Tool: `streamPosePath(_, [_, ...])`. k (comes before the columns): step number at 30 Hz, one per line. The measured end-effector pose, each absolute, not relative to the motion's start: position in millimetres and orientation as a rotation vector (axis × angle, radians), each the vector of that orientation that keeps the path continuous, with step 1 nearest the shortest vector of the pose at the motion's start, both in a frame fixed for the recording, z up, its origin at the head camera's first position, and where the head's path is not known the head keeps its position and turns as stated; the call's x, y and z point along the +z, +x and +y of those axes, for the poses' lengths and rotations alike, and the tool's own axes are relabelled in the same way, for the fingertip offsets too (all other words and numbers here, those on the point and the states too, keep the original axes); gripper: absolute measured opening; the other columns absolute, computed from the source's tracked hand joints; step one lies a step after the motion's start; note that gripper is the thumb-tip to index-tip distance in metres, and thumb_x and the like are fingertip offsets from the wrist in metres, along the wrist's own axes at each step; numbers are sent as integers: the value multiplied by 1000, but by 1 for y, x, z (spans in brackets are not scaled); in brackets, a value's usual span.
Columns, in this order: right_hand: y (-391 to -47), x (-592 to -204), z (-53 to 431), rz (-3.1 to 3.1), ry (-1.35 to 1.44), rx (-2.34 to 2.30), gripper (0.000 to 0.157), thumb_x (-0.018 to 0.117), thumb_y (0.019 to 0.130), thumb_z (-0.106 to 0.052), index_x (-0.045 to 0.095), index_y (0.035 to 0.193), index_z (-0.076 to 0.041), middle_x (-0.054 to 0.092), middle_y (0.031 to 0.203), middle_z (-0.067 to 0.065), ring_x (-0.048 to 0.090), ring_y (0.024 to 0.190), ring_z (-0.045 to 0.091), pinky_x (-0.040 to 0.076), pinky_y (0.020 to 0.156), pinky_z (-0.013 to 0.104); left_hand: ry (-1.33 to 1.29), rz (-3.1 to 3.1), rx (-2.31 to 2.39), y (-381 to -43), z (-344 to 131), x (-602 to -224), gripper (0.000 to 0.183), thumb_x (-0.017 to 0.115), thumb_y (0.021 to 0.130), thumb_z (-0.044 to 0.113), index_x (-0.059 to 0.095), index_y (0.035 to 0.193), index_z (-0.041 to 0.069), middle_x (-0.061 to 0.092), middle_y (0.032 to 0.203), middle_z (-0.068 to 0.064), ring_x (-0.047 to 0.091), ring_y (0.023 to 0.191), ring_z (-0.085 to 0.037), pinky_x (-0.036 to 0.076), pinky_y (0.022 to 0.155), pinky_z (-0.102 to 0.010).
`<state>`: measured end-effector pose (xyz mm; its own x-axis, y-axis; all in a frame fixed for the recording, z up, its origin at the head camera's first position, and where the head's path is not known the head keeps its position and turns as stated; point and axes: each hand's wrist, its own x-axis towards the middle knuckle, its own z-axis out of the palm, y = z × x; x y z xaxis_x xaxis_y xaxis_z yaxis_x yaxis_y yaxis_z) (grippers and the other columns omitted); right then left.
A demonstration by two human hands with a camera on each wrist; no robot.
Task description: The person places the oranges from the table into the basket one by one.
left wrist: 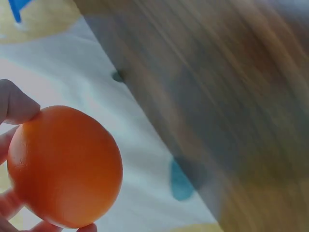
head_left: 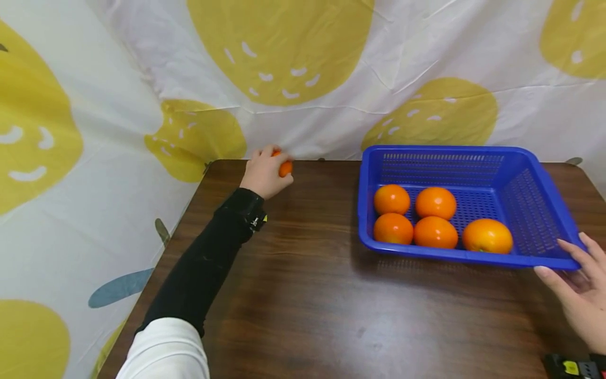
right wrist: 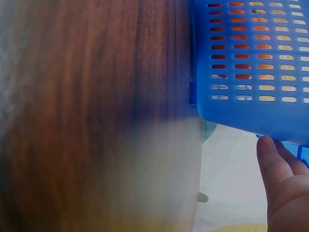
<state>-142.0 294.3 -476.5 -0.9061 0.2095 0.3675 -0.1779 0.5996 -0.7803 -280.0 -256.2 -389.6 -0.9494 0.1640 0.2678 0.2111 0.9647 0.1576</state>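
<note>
My left hand is over the far left edge of the table and grips an orange. Its thumb and fingers curl round the fruit, as the left wrist view shows up close; in the head view the hand covers much of it. On the right of the table is a blue plastic basket with slotted walls. Several shiny oranges lie in it, mostly toward its left and front. My right hand holds the basket's near right corner, fingers over the rim and thumb at the outside.
The dark wooden table ends at the back against a white cloth printed with yellow fruit shapes. More of this cloth hangs along the left side. The basket's front wall casts a shadow on the wood.
</note>
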Motion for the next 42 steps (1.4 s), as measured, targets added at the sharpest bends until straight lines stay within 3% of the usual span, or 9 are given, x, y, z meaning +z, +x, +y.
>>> streamPosePath(12, [-142, -472, 295, -2428, -14, 1201, 53, 59, 86, -5, 43, 137, -8, 18, 152, 3, 35, 125, 29, 28, 91, 8, -462, -2759, -436, -278, -198, -362, 38, 59, 81, 31, 60, 118, 25, 40, 134, -11, 32, 114, -35, 41, 85, -44])
streamPosePath(17, [-144, -470, 295, -2402, 4, 1221, 53, 62, 83, -2, 47, 134, -4, 23, 149, 7, 41, 117, 16, 30, 82, 2, -535, -2699, -463, -282, -173, -353, 37, 56, 81, 30, 60, 117, 24, 40, 133, -12, 31, 115, -35, 41, 88, -40])
streamPosePath(23, [-146, -469, 294, -2405, 70, 1240, 53, 62, 84, -2, 46, 134, -3, 21, 149, 6, 42, 116, 11, 31, 80, 2, -655, -2631, -403, -286, -142, -340, 37, 56, 82, 32, 61, 117, 24, 41, 135, -13, 34, 115, -35, 37, 92, -41])
streamPosePath(35, [-143, -470, 295, -2408, 109, 1206, 55, 61, 85, -6, 44, 137, -9, 19, 150, 3, 41, 117, 14, 31, 83, 4, -897, -2628, -275, -288, -82, -319, 40, 50, 89, 37, 57, 126, 24, 39, 138, -11, 35, 122, -26, 29, 104, -32])
streamPosePath(42, [-141, -470, 296, -2450, 82, 1175, 55, 61, 86, -10, 43, 138, -12, 16, 152, 1, 39, 120, 27, 29, 88, 7, -987, -2622, -258, -287, -59, -316, 38, 49, 90, 38, 57, 125, 25, 42, 135, -9, 34, 123, -22, 23, 107, -30])
